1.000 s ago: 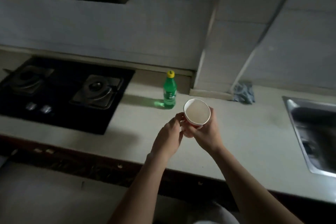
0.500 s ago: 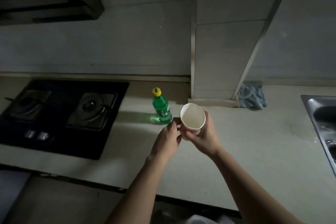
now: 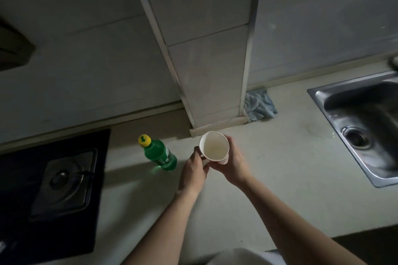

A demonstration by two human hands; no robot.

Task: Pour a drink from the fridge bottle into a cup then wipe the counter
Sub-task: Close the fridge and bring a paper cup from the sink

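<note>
No text can be read. The green bottle (image 3: 160, 155), upright on the counter (image 3: 280, 178) just left of the paper cup (image 3: 214, 146), carries a label with pale print too dim to decipher. Its yellow cap (image 3: 144, 140) bears an illegible dark mark.

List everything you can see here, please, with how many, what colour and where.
bottle: one, green, yellow cap, on counter left of cup
cup: one, white, held in both hands
cloth: one, blue-grey, at pillar's foot, right side
sink: one, steel, in counter, far right
stove: one, black, in counter, far left
counter: one, pale, between stove and sink
pillar: one, pale tiles, behind cup
left hand: one, grips cup's left side
right hand: one, grips cup's right side
</note>
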